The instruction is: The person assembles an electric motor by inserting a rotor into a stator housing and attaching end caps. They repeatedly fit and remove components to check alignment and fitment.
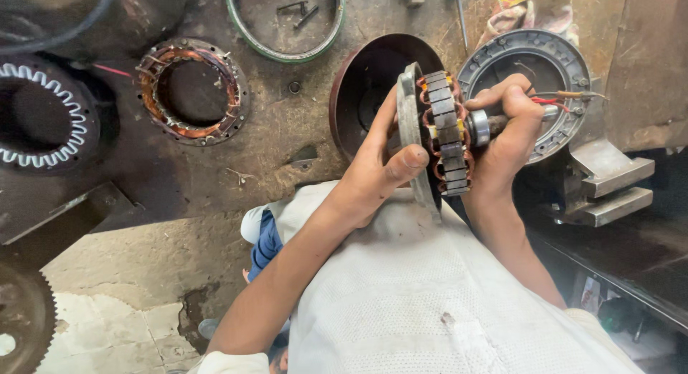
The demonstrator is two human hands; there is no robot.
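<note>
I hold a fan motor stator (446,134), a round laminated core with copper windings, edge-on above my lap. My left hand (376,170) grips its grey metal cover plate (410,123), thumb pressed on the rim. My right hand (505,130) is closed around the shaft beside the bearing (479,127), with red and yellow wires (562,98) trailing from it. Behind the stator lies a dark brown dish-shaped motor cover (365,80).
A grey ring-shaped housing (545,59) sits behind my right hand beside a metal vise (605,184). A copper-wound stator ring (192,91), a white-wound stator (39,116), a green-rimmed pan (287,19) and a toothed gear (25,320) lie on the dirty floor.
</note>
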